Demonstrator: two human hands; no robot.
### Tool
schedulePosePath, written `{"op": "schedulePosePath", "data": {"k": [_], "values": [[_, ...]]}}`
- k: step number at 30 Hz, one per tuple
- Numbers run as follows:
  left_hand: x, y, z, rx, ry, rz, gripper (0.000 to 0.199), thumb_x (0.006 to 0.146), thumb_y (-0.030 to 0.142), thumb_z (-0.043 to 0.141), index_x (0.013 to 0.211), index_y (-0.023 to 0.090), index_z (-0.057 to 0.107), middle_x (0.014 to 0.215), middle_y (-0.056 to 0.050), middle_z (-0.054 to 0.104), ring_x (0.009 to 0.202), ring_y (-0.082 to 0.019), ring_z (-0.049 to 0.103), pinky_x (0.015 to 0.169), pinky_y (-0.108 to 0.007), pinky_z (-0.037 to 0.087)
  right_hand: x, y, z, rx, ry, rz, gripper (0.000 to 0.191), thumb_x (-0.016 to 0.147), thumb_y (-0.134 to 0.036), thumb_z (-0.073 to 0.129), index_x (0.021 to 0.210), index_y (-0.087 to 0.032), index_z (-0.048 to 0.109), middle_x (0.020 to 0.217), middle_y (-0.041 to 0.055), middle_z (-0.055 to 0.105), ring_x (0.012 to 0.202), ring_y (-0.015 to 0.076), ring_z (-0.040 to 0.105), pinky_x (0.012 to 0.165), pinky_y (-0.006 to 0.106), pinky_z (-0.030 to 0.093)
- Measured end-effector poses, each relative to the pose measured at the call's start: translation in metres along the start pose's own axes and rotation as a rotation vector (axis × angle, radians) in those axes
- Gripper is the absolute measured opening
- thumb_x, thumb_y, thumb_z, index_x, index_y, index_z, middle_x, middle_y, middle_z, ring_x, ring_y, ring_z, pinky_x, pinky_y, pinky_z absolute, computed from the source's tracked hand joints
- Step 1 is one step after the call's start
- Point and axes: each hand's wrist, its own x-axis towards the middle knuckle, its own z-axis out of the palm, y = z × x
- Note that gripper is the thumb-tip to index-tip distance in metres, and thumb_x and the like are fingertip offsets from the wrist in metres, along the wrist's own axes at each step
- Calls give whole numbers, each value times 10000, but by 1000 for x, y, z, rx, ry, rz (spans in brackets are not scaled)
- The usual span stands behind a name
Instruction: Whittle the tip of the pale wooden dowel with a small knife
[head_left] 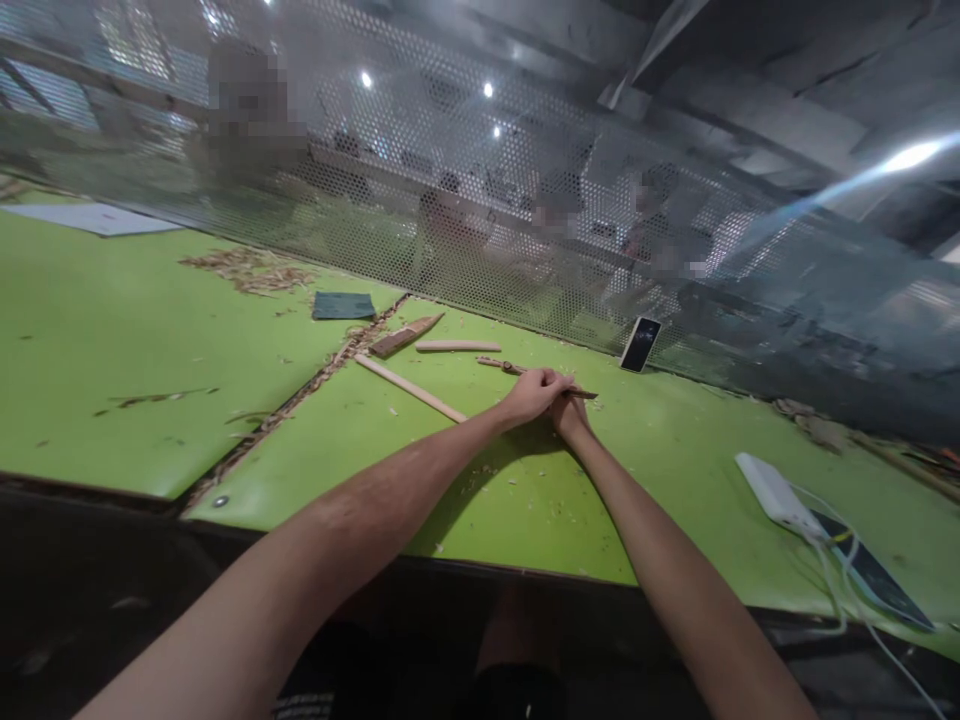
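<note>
The left hand (534, 393)'s fingers grip a brown stick (495, 364) — right hand (571, 418) against it, its fingers unclear — phone (640, 345) at two o'clock.

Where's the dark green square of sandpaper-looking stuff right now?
In the head view, the dark green piece lies left of center, between the wood shavings and the pointed wooden piece.

The green bench top (682, 450) looks smooth, slightly glossy. The perforated screen (375, 210) looks metal, the curled shavings (247, 270) rough, matt wood.
</note>
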Motion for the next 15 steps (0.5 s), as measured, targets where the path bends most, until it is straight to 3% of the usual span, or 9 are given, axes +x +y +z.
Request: {"op": "schedulePosePath", "data": {"k": [5, 15], "values": [[-6, 6, -1, -75, -28, -2, 378, 1082, 314, 648, 737, 167, 597, 627, 8, 558, 583, -110, 479, 577, -255, 363, -1, -4, -1, 13, -19, 10, 324, 1129, -509, 631, 1167, -202, 727, 1086, 55, 739, 853, 156, 684, 810, 336, 623], [-10, 8, -3, -133, -17, -11, 381, 1083, 336, 657, 748, 162, 600, 623, 45, 517, 567, -96, 433, 589, -232, 384, -5, -8, -1, 32, -20, 61, 348, 1101, -469, 699, 1267, -163, 711, 1157, 61, 737, 935, 192, 732, 821, 360, 655]]}}
